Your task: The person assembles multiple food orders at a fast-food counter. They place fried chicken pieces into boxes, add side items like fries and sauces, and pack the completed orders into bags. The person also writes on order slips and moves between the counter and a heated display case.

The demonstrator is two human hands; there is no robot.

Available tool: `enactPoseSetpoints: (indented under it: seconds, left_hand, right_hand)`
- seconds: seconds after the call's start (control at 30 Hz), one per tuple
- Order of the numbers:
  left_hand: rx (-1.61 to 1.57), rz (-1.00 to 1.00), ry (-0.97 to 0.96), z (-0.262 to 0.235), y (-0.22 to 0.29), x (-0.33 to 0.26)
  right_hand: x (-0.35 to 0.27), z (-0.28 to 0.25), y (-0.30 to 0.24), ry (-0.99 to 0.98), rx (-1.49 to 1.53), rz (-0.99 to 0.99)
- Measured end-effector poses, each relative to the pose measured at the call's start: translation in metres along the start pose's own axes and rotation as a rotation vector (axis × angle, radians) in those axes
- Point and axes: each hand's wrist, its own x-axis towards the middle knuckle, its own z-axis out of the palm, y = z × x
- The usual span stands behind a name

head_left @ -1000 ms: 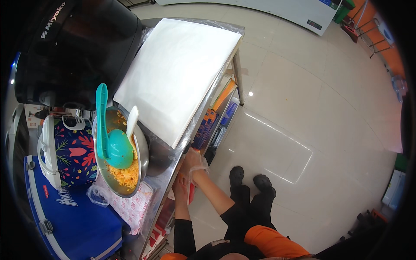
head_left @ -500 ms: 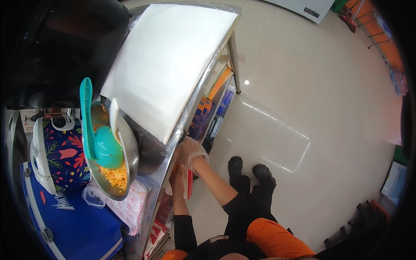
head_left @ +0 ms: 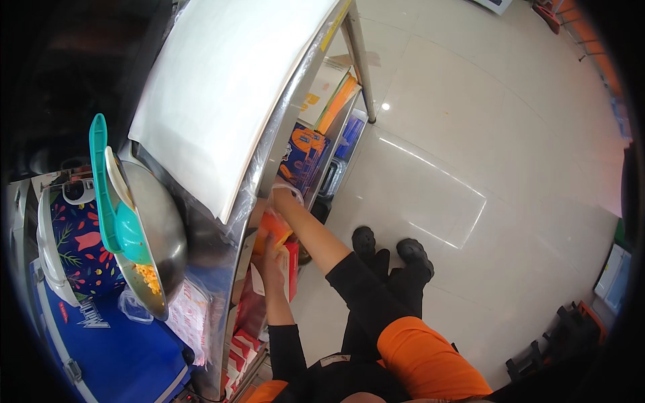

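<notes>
Reaching under steel table (head_left: 222,235), glossy tile floor (head_left: 470,134).

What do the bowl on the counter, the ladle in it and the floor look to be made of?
Bowl: likely stainless steel, grey and shiny, with soft reflections on its wall. Ladle: probably plastic, uniform teal with a smooth, dull sheen. Floor: glazed tile by the look, pale and glossy, with thin joint lines and a bright lamp reflection.
</notes>
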Motion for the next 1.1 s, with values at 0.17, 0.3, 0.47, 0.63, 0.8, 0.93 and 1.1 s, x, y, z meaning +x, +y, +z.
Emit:
enactPoseSetpoints:
  seconds: [0.17, 0.3, 0.47, 0.63, 0.8, 0.93, 1.1]
  left_hand:
    - [-0.02, 0.018, 0.051, -0.007, 0.002, -0.006]
    - [-0.097, 0.076, 0.061, -0.001, -0.006, -0.006]
    - [-0.13, 0.12, 0.113, -0.004, -0.019, -0.006]
    - [-0.076, 0.181, -0.042, 0.009, -0.012, -0.003]
    - [-0.149, 0.154, 0.041, 0.0, -0.015, -0.008]
    - [-0.143, 0.11, 0.049, 0.014, -0.001, -0.018]
    - [-0.142, 0.082, 0.031, 0.004, -0.006, -0.016]
  right_hand:
    - [0.003, 0.016, -0.003, -0.031, 0.038, -0.011]
    - [0.002, 0.01, -0.003, -0.033, 0.048, -0.074]
    - [0.003, 0.021, -0.007, -0.102, -0.137, -0.124]
    - [0.018, 0.014, 0.012, 0.001, 0.066, -0.08]
    - [-0.002, 0.021, 0.0, -0.073, -0.024, -0.136]
    - [0.01, 0.016, 0.009, -0.125, 0.032, -0.084]
    - [0.003, 0.026, 0.015, -0.026, 0.103, -0.225]
